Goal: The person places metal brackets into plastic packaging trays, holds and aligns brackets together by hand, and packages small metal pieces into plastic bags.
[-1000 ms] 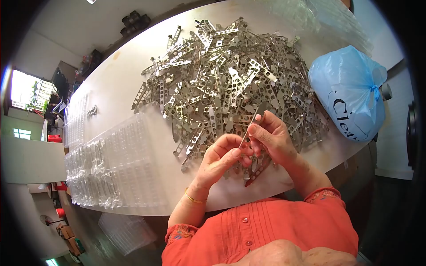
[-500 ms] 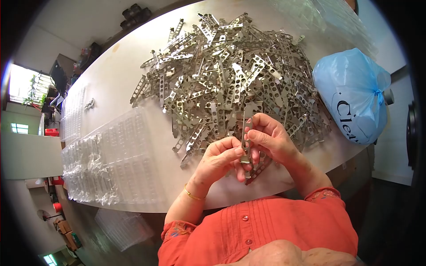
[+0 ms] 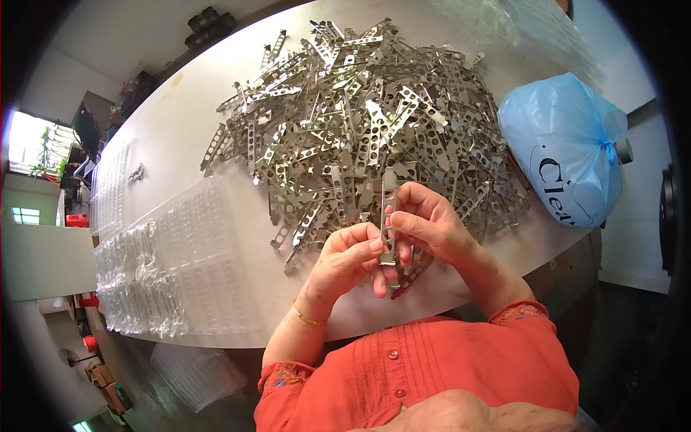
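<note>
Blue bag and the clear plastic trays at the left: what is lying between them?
The heap of perforated metal strips lies between the blue bag and the clear trays, with bare tabletop beside the trays; the head view shows this.

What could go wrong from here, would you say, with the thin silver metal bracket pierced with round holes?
The bare left hand and bare right hand pinch the thin silver metal bracket, so its edges might nick a finger.
If dropped, it could get lost among the similar parts in the tangled metal pile.
Protruding parts might snag the knotted blue plastic bag beside the pile.
</note>
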Motion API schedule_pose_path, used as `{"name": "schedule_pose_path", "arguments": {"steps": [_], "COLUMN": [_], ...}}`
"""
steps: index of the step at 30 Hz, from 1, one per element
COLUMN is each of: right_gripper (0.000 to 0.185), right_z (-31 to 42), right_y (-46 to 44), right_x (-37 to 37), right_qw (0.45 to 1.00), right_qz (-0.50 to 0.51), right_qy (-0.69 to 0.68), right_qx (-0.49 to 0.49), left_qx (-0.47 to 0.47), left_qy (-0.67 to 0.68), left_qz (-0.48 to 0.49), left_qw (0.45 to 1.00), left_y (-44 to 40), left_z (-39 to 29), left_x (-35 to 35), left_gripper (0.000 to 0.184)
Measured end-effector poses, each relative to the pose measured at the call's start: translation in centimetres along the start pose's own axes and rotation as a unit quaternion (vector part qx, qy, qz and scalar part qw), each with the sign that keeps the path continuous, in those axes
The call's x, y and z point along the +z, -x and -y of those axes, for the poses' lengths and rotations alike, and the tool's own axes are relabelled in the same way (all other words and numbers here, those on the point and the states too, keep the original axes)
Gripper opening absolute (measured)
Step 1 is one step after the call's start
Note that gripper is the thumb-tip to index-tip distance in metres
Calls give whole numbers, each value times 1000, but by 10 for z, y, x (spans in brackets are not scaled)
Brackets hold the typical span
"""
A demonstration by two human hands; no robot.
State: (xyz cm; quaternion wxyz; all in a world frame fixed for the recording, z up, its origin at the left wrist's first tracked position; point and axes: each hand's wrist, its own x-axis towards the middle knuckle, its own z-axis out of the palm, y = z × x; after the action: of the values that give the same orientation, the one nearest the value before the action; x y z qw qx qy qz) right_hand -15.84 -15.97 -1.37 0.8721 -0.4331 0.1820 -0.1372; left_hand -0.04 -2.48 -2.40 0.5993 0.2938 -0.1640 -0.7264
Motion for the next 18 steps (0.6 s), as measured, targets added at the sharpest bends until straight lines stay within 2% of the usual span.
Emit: {"name": "schedule_pose_path", "arguments": {"steps": [10, 16, 18], "right_gripper": [17, 15, 15], "right_z": [-2, -6, -7], "right_y": [0, -2, -2], "right_x": [1, -1, -1], "right_qw": [1000, 1000, 1000], "right_qz": [4, -6, -2], "right_qy": [-10, -7, -7], "right_qx": [3, -7, -7], "left_qx": [-7, -2, 1], "left_qy": [9, 19, 17], "left_qz": [3, 53, 44], "left_qw": [1000, 998, 999], "left_y": [1, 1, 1], "left_z": [0, -3, 0], "left_x": [-5, -5, -8], "left_gripper": [17, 24, 23]}}
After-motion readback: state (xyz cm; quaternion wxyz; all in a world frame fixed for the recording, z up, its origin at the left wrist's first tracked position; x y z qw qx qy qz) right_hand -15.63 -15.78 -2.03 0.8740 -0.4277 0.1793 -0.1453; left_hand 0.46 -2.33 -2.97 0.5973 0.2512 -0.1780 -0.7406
